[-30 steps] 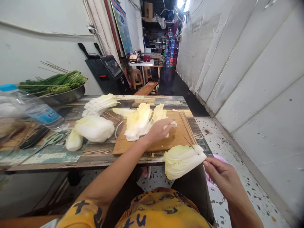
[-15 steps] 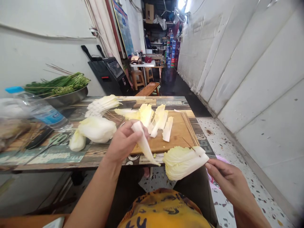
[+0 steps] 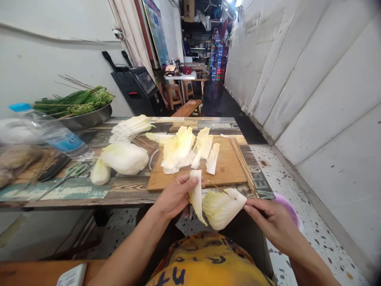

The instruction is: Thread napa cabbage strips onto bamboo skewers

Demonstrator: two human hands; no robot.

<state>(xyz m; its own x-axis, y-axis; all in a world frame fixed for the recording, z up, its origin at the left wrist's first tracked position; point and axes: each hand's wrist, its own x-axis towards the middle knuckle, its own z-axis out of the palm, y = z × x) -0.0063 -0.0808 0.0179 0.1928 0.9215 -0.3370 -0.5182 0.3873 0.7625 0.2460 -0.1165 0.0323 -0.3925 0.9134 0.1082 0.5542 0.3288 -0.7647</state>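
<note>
My left hand point(image 3: 178, 194) pinches a narrow strip of napa cabbage leaf point(image 3: 195, 194), which hangs down past the table's front edge. In my right hand point(image 3: 268, 216) is the white stem end of a wider bundle of cabbage leaves point(image 3: 223, 208). A thin bamboo skewer point(image 3: 218, 186) pokes out of that bundle, its tip toward the strip. The strip and the bundle are close together; whether they touch is hard to tell. Beyond my hands, several loose cabbage leaves point(image 3: 181, 149) lie on a wooden cutting board point(image 3: 229, 163).
Bamboo skewers point(image 3: 242, 165) lie along the board's right edge. To the left are a whole napa cabbage point(image 3: 126, 159), a small cabbage piece point(image 3: 100, 172), skewered leaves point(image 3: 131, 129), scissors point(image 3: 76, 169), a black-handled knife point(image 3: 55, 167), a water bottle point(image 3: 64, 139) and a metal bowl point(image 3: 86, 119) of greens.
My left hand has moved right and down with the leaf strip, off the board and up to the bundle. My right hand has brought the bundle slightly left.
</note>
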